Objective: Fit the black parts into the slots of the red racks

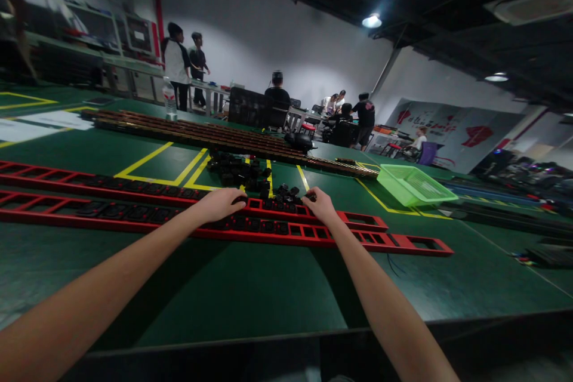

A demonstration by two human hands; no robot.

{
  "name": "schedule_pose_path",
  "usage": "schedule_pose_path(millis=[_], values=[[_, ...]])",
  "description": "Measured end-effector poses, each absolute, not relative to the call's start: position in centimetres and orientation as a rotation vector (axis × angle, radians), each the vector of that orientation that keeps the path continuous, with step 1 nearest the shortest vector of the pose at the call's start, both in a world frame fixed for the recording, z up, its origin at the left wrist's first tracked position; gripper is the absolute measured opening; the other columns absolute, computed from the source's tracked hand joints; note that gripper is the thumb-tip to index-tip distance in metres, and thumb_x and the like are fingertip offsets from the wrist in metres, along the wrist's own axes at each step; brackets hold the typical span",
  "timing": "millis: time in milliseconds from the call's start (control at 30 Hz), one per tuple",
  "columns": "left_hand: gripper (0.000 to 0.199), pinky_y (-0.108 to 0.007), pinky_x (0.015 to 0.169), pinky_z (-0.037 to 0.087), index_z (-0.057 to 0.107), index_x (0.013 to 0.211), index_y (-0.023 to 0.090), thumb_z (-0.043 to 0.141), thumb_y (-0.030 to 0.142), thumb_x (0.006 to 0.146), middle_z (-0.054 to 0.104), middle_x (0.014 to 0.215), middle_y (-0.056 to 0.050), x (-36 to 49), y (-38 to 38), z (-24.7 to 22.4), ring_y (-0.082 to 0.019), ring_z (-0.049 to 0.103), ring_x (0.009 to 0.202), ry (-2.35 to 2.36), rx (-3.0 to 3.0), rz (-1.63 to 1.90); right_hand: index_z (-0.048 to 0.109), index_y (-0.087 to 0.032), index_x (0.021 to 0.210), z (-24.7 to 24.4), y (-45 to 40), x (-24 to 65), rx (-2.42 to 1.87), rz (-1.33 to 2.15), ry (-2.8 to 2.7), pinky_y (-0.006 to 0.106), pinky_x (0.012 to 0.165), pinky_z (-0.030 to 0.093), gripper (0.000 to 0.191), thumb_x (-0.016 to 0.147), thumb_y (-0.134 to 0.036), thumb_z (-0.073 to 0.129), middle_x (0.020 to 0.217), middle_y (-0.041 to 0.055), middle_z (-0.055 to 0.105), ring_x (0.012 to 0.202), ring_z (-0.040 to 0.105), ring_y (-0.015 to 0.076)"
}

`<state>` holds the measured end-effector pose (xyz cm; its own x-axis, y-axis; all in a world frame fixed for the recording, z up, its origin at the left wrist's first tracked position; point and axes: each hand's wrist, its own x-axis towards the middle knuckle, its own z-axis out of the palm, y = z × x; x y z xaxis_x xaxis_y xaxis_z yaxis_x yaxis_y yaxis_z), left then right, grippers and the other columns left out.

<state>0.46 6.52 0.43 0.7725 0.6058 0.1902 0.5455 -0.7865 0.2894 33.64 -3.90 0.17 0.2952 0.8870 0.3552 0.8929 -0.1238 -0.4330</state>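
Note:
Two long red rails (430, 246) with rectangular cutouts lie side by side across the green table. Black square socket-like modules (264, 225) fill several cutouts in the front rail, and more sit in the rear one. My left hand (219, 205) rests over the rear rail with its fingers curled and closed; what they grip is dark and mostly hidden. At the rear rail's right part, my right hand (321, 206) pinches a small black module (312, 196). Between and beyond the hands, loose black modules (239, 172) lie in a heap, some right behind the rail.
A bundle of long brownish strips (197, 131) lies behind the heap, with a dark object (299, 142) on it. A light green basket (414, 185) stands at the right. A clear bottle (170, 100) stands at the back left. Several people (179, 62) are in the background.

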Motion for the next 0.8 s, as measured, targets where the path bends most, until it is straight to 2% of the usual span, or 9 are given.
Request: schedule_pose_path(millis=[167,267,433,600,800], values=[[0.044,-0.033,0.092,0.047,0.063,0.122,0.019,0.042,0.045,0.093,0.067,0.123,-0.009,0.44,6.47,0.38,-0.027,0.063,0.108,0.908,2.751,0.416,0.061,-0.018,0.091,-0.11,-3.82,33.95,-1.938,-0.078,-1.600,0.031,0.082,0.045,0.019,0.075,-0.026,0.067,0.096,0.0057,0.063,0.087,0.058,0.0183],[0.045,-0.034,0.092,0.047,0.063,0.123,0.018,0.042,0.045,0.093,0.067,0.123,-0.010,0.43,6.47,0.37,-0.027,0.063,0.108,0.914,2.751,0.419,0.062,-0.019,0.092,-0.31,-3.51,34.18,-1.911,-0.092,-1.582,0.031,0.084,0.044,0.014,0.079,-0.021,0.059,0.095,0.0054,0.062,0.089,0.058,0.0184],[0.046,-0.036,0.092,0.048,0.063,0.123,0.016,0.042,0.044,0.093,0.067,0.123,-0.011,0.40,6.41,0.48,-0.028,0.063,0.109,0.895,2.753,0.416,0.062,-0.020,0.094,-0.44,-3.13,34.50,-1.859,-0.102,-1.538,0.033,0.082,0.046,0.018,0.087,-0.022,0.045,0.092,0.0054,0.064,0.086,0.059,0.0191],[0.045,-0.035,0.093,0.047,0.063,0.123,0.016,0.043,0.043,0.093,0.067,0.122,-0.011,0.40,6.35,0.52,-0.028,0.063,0.108,0.896,2.756,0.415,0.061,-0.020,0.090,-0.35,-3.36,34.45,-1.801,-0.156,-1.528,0.036,0.082,0.046,0.011,0.083,-0.027,0.058,0.092,0.0062,0.062,0.087,0.058,0.0213],[0.046,-0.036,0.094,0.047,0.063,0.124,0.016,0.042,0.044,0.093,0.067,0.122,-0.011,0.48,6.43,0.45,-0.028,0.063,0.109,0.904,2.748,0.412,0.062,-0.020,0.090,-0.24,-3.60,34.23,-1.752,-0.174,-1.572,0.036,0.081,0.047,0.016,0.076,-0.022,0.067,0.093,0.0055,0.060,0.086,0.058,0.0209]])
